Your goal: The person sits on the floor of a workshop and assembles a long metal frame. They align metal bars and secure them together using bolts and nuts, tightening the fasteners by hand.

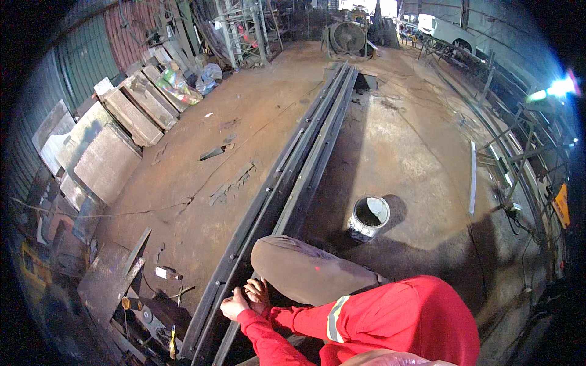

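Note:
A long pair of dark steel beams (292, 161), with bolts (267, 190) spaced along it, runs away from me across the floor. My left hand (235, 304) is over the near part of the beams, thumb and fingers pinched together. Whatever is between those fingertips is too small to make out. Right beside it, my right hand (257, 293) has its fingers curled close to the left fingertips. What it holds, if anything, is hidden. My bent knee in brown trousers (311, 268) lies against the right side of the beams, and both arms are in red sleeves (378, 311).
On the right stands a white bucket (361, 230). At the left lie a small bottle (168, 272), a yellow-handled tool (173, 343) and loose metal strips (137, 251). Slabs (110, 163) lean along the left wall. A large round fan (348, 38) stands beyond the beams' far end.

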The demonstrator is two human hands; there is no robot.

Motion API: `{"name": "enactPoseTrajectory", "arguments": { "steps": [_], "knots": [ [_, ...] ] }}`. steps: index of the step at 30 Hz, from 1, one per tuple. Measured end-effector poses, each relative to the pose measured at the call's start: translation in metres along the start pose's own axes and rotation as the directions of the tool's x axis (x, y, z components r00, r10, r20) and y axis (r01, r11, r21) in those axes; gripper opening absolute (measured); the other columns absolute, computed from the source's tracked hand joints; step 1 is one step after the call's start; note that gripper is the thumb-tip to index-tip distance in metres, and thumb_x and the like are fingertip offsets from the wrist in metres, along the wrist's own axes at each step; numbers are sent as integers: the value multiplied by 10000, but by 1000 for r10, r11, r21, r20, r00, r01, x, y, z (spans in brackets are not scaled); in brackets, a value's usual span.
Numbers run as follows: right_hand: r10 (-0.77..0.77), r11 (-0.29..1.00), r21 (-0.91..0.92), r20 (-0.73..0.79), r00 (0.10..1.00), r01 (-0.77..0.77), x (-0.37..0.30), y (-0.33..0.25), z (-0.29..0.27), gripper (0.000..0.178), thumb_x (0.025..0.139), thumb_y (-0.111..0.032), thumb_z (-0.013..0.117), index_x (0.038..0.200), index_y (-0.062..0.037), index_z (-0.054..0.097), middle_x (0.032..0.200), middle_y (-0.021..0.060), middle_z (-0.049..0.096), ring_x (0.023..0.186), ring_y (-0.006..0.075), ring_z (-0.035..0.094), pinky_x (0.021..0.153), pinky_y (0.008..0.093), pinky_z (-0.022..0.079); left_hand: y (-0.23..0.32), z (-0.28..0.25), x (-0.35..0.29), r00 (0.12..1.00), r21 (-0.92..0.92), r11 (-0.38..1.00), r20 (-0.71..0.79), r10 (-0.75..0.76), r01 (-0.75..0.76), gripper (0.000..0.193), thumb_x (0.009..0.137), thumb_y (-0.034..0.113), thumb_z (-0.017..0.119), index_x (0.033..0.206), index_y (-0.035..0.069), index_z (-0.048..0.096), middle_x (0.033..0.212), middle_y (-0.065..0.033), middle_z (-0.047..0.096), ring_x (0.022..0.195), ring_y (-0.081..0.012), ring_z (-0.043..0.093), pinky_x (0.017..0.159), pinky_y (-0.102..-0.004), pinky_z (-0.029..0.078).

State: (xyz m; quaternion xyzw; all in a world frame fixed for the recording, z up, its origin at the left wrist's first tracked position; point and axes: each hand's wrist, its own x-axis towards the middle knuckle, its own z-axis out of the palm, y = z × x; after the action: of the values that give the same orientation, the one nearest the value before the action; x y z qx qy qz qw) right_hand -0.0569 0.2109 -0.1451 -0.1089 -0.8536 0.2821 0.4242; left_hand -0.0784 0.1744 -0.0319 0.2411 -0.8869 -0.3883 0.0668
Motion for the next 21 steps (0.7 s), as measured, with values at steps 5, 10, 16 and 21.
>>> {"name": "enactPoseTrajectory", "arguments": {
  "steps": [5, 10, 16, 21],
  "knots": [
    [97, 995, 2, 79, 992, -98, 5, -4, 4, 147, 774, -161, 451, 861, -70, 526, 1006, 63, 532, 1072, 245, 435, 939, 488, 275, 9, -10, -3, 992, 215, 977, 122, -42, 15, 473, 632, 379, 725, 864, -24, 638, 855, -211, 630, 803, -317, 617, 737, -384, 477],
    [48, 998, 39, 65, 997, -50, 15, -6, -10, 121, 764, -151, 463, 831, -80, 533, 983, 57, 542, 1048, 234, 453, 917, 476, 296, 4, -4, 7, 995, 131, 991, 99, -33, 20, 421, 603, 372, 735, 705, -26, 642, 739, -204, 629, 697, -328, 615, 679, -388, 481],
    [36, 999, 21, 42, 998, -36, 16, -7, -19, 93, 742, -136, 490, 769, -70, 550, 932, 48, 564, 1018, 237, 479, 898, 485, 315, 3, 0, 0, 999, 106, 994, 29, -43, 40, 405, 568, 336, 729, 689, -41, 646, 719, -220, 623, 676, -346, 607, 645, -419, 476],
    [8, 1000, 1, -41, 999, -8, 12, -9, -9, 80, 724, -123, 513, 717, -61, 564, 890, 40, 583, 993, 240, 500, 882, 493, 330, 1, -6, 4, 994, 211, 977, 109, -12, -12, 415, 614, 378, 705, 708, -23, 655, 735, -214, 627, 707, -346, 611, 676, -413, 473]
  ]
}}
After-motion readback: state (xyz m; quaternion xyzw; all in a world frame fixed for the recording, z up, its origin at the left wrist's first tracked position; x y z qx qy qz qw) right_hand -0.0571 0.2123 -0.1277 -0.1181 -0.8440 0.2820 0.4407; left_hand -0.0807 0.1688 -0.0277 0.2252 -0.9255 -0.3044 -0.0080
